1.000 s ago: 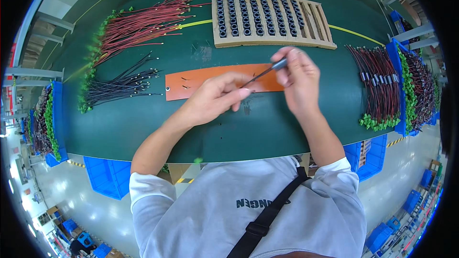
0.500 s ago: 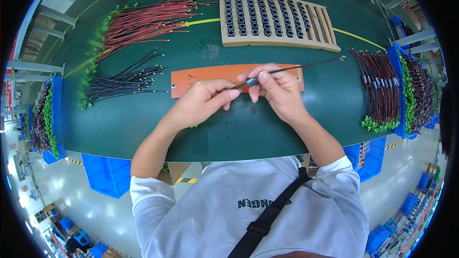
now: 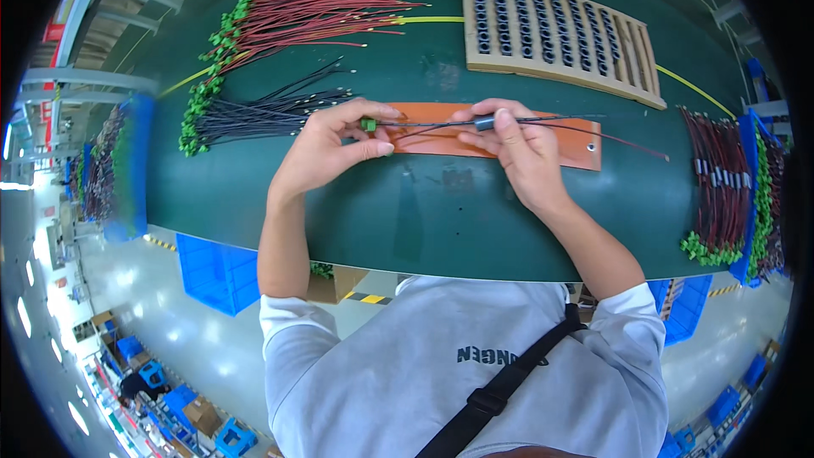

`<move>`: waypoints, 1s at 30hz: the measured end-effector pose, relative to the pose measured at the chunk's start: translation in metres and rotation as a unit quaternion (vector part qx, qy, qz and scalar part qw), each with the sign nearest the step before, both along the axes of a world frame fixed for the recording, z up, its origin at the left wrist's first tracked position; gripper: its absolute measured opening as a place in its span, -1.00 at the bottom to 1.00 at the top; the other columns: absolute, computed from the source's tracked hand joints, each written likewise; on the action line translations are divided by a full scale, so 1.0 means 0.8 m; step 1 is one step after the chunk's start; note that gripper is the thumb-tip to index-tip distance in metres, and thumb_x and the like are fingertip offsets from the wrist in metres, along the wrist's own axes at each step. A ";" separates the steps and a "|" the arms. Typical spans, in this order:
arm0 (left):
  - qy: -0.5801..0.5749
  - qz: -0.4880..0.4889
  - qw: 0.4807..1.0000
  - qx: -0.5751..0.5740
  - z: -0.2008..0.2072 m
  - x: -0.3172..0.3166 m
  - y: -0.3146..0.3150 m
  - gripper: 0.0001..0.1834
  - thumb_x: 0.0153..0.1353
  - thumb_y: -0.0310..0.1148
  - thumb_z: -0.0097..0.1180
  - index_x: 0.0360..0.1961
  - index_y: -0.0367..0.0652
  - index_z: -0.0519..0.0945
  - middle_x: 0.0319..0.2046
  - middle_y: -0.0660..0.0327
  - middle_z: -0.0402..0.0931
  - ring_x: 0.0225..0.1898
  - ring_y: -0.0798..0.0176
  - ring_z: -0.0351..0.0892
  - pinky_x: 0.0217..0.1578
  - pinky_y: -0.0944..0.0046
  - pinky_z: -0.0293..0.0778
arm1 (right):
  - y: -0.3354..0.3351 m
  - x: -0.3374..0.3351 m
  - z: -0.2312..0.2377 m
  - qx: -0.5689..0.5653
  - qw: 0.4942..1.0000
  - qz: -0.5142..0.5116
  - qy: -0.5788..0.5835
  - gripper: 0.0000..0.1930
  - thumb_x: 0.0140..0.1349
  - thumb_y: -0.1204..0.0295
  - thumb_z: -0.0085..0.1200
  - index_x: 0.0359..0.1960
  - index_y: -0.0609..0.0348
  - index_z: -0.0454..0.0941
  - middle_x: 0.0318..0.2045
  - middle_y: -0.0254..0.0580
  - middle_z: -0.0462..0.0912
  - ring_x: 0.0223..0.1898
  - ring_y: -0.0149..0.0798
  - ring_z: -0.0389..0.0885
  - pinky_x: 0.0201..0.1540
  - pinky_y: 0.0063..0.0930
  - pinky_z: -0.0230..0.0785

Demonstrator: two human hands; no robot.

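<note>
My left hand [image 3: 326, 148] is at the left end of the orange strip, its thumb and fingers closed around a small green connector [image 3: 368, 125]. Two thin wires run rightward from that connector. Over the strip, my right hand [image 3: 526, 148] pinches a short black cylindrical core [image 3: 484, 123] between thumb and fingers. The wires pass into the core and come out beyond the hand. A dark red wire [image 3: 632, 147] spreads apart from a black wire [image 3: 581, 116] there. Beneath both hands lies the flat orange strip [image 3: 564, 157] on the green table.
Red wires [image 3: 314, 13] and black wires [image 3: 263, 116] with green connectors lie at the left. A tray [image 3: 543, 71] with rows of black cores stands at the back. Finished-looking wire bundles [image 3: 721, 178] lie at the right beside a blue bin [image 3: 748, 195]. Another blue bin [image 3: 216, 276] sits below the table edge.
My hands have moved apart; the green connector now shows at my left hand. The wire ends beyond my right hand have spread. The whole view has shifted, with table things appearing farther right.
</note>
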State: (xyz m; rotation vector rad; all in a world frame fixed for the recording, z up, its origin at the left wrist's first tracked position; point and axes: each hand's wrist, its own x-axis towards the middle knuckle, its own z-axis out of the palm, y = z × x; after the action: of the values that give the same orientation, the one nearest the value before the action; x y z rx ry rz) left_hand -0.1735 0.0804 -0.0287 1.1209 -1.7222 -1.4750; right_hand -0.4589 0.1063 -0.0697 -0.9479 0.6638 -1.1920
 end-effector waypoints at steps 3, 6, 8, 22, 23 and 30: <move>0.102 0.033 0.994 0.001 -0.023 0.013 -0.003 -0.68 0.26 -0.66 0.25 0.05 -0.34 0.67 0.04 0.06 0.60 -0.05 0.24 0.69 0.02 0.27 0.65 | 0.001 0.000 -0.009 0.011 1.000 -0.001 -0.001 -0.63 0.61 0.26 -0.16 0.10 0.37 0.48 0.06 0.08 0.62 0.13 -0.16 0.64 0.19 -0.33 0.58; 0.084 0.069 0.992 -0.067 -0.036 -0.002 -0.005 -0.73 0.26 -0.71 0.20 -0.02 -0.38 0.69 0.02 0.04 0.59 -0.07 0.22 0.69 0.00 0.26 0.66 | 0.003 -0.001 -0.009 0.010 1.000 -0.006 -0.004 -0.63 0.60 0.27 -0.15 0.12 0.38 0.47 0.07 0.10 0.62 0.10 -0.13 0.67 0.16 -0.31 0.60; 0.058 0.110 0.988 -0.088 -0.040 -0.011 -0.004 -0.74 0.23 -0.73 0.21 -0.05 -0.38 0.70 -0.01 0.03 0.61 -0.08 0.20 0.70 0.00 0.25 0.66 | 0.005 -0.001 -0.009 0.008 1.000 -0.008 -0.005 -0.63 0.60 0.27 -0.15 0.13 0.38 0.47 0.08 0.10 0.62 0.09 -0.13 0.68 0.15 -0.30 0.61; -0.092 0.129 0.946 -0.283 -0.065 -0.033 -0.010 -0.79 0.10 -0.66 0.35 -0.20 -0.31 0.76 -0.20 0.07 0.75 -0.14 0.16 0.71 -0.06 0.22 0.60 | 0.006 -0.001 -0.015 -0.015 0.999 -0.005 0.044 -0.66 0.60 0.30 -0.14 0.11 0.34 0.51 0.09 -0.04 0.64 0.09 -0.27 0.64 0.12 -0.41 0.58; -0.108 0.125 0.943 -0.289 -0.066 -0.031 -0.011 -0.79 0.10 -0.64 0.35 -0.20 -0.30 0.76 -0.19 0.08 0.75 -0.12 0.16 0.70 -0.05 0.21 0.59 | 0.006 -0.001 -0.016 -0.016 0.999 -0.007 0.048 -0.66 0.60 0.29 -0.14 0.11 0.33 0.51 0.09 -0.05 0.64 0.09 -0.28 0.64 0.11 -0.42 0.58; -0.246 0.111 0.901 -0.340 -0.054 -0.033 -0.016 -0.73 -0.02 -0.41 0.49 -0.27 -0.25 0.75 -0.11 0.14 0.64 -0.09 0.12 0.54 -0.12 0.17 0.53 | 0.006 0.001 -0.019 -0.016 0.997 -0.007 0.072 -0.66 0.61 0.27 -0.15 0.11 0.29 0.52 0.08 -0.11 0.66 0.09 -0.32 0.64 0.07 -0.46 0.56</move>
State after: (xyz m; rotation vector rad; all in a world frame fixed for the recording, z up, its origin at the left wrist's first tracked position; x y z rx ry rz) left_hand -0.2001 0.0675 -0.0722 1.2825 -2.1087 -0.3754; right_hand -0.4578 0.1112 -0.0849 -1.0652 0.7676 -1.1571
